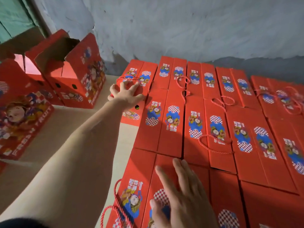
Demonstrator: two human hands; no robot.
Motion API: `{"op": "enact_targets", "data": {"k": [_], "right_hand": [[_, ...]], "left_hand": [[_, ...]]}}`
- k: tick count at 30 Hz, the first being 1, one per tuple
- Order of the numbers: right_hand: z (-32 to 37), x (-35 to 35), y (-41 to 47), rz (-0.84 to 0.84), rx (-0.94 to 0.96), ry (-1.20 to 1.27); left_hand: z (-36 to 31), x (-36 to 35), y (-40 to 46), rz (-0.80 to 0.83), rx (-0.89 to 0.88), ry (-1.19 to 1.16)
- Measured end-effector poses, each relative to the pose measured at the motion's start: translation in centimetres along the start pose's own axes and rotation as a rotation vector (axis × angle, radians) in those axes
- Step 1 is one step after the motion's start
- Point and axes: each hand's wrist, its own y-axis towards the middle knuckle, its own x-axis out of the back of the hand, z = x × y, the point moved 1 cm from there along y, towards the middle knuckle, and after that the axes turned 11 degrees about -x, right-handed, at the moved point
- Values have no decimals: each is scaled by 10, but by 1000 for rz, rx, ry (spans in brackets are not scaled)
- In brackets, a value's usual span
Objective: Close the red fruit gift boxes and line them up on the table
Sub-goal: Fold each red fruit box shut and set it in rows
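Note:
Several closed red gift boxes with blue and checkered prints lie in tight rows across the table, red rope handles on top. My left hand reaches far out with fingers spread and presses on the near end of the far-left box in the back row. My right hand lies flat, fingers straight, on the lid of the nearest box at the front. Three open boxes stand upright at the left: one at the back with its flaps up, one beside it, and one nearer.
A rough grey wall runs behind the rows. The pale tabletop shows between the open boxes and the closed rows, under my left arm. A green door frame is at the top left.

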Motion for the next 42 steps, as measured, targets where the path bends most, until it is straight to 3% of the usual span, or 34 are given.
{"op": "enact_targets", "data": {"k": [4, 7, 13, 15, 17, 19, 21, 27, 31, 33, 36, 39, 42], "right_hand": [[1, -5, 8, -63, 9, -67], [0, -3, 12, -15, 12, -98], [-1, -4, 10, -101, 20, -99], [1, -2, 8, -46, 15, -86], [2, 2, 6, -5, -1, -62], [4, 7, 4, 35, -30, -34], [5, 9, 1, 46, -45, -6], [12, 9, -8, 154, -96, -163], [49, 1, -28, 211, -143, -114], [76, -8, -47, 248, -54, -100], [112, -20, -72, 273, 53, -75], [131, -25, -85, 271, 71, -122], [135, -27, -87, 259, 41, -195]], "left_hand": [[0, -5, 39, -52, -14, 30], [2, -13, 58, -96, -36, 34], [-5, -17, 39, -35, -77, 169], [-15, -23, 10, -137, -153, 170], [-25, -35, -31, -220, -227, -34], [-35, -47, -86, -198, -253, -333], [-37, -56, -147, -94, -236, -473], [-22, -58, -280, -18, -144, -248], [-22, -50, -337, 49, -217, -246], [-20, -47, -370, -1, -248, -235], [-3, -44, -418, -106, -129, -269], [25, -39, -457, -217, -13, -334], [64, -32, -471, -237, 60, -183]]}}
